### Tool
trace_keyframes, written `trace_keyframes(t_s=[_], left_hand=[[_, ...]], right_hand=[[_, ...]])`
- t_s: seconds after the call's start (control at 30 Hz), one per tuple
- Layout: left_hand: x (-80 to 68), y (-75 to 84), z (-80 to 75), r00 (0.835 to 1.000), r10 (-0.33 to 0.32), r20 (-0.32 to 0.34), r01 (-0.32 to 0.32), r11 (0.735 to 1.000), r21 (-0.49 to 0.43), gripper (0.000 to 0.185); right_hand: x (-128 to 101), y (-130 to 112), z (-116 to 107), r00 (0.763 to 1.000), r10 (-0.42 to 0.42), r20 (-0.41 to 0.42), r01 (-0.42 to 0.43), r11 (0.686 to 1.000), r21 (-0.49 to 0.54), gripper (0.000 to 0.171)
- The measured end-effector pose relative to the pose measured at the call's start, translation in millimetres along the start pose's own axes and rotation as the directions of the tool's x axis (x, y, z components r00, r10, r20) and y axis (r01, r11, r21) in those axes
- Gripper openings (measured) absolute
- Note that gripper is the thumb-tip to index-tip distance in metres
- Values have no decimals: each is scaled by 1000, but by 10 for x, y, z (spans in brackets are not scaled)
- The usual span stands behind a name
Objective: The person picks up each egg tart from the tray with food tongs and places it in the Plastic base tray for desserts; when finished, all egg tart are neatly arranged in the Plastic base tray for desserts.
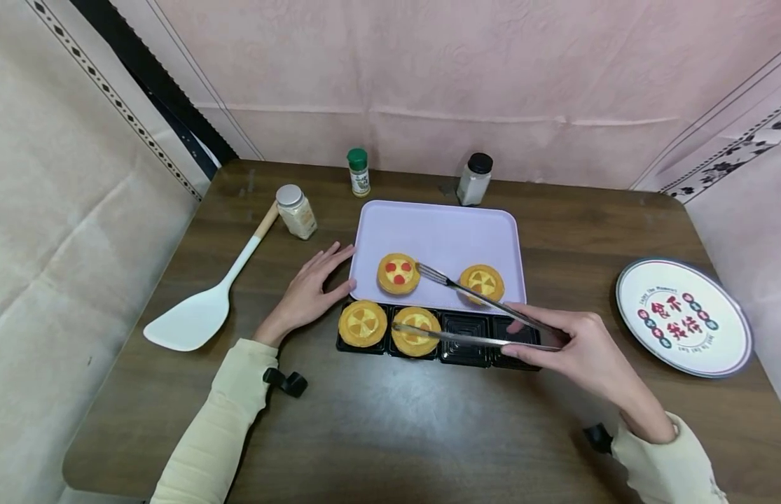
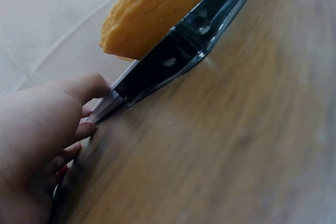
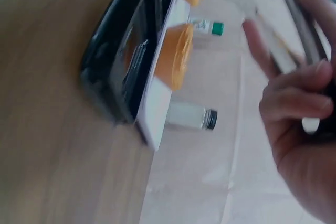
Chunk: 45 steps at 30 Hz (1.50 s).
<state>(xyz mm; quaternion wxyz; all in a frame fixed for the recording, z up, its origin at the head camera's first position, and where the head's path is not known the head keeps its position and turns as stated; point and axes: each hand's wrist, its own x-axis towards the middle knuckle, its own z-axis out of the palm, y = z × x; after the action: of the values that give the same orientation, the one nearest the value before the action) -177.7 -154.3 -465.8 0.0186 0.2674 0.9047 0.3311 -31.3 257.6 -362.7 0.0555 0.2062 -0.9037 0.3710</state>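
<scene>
My right hand [image 1: 576, 346] holds metal tongs [image 1: 472, 340] with their arms spread. One tip is beside a toy tart with red dots [image 1: 398, 274]; the other lies over a yellow tart [image 1: 416, 330] in the black compartment tray [image 1: 467, 339]. Another yellow tart [image 1: 362, 323] sits in that tray's leftmost compartment. On the lavender tray [image 1: 436, 225], behind the black one, are the dotted tart and a further yellow tart [image 1: 482, 281], partly behind the tongs. At the lavender tray's left edge, my left hand [image 1: 310, 290] touches the rim with its thumb and fingertips, fingers extended.
To the left lies a white spatula [image 1: 195, 316] with a wooden handle, its end near a grey-capped jar [image 1: 296, 212]. Green-capped [image 1: 359, 172] and black-capped [image 1: 475, 180] bottles stand along the back. A white plate with red characters [image 1: 683, 316] is at right.
</scene>
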Motion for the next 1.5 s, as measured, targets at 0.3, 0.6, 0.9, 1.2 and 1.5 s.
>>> trace_keyframes(t_s=[0.3,0.6,0.9,1.2,1.5], left_hand=[[-2,-12,-6,1000,10,-7,-10,1000,2,63],[-2,5,1,1000,16,-4,-16,1000,5,63],[1,10,-4,1000,14,-7,-14,1000,2,63],[-5,7,-1,1000,11,-1,-11,1000,3,64],[0,6,-1,1000,12,-6,-12,1000,8,63]], right_hand=[[260,30,317,988,125,-89,-132,988,-81,50],[337,24,373,988,143,-61,-147,987,-63,50],[346,49,391,993,110,-50,-113,992,-55,45],[350,47,396,995,91,-48,-93,995,-41,41],[358,40,386,996,74,-49,-76,996,-40,42]])
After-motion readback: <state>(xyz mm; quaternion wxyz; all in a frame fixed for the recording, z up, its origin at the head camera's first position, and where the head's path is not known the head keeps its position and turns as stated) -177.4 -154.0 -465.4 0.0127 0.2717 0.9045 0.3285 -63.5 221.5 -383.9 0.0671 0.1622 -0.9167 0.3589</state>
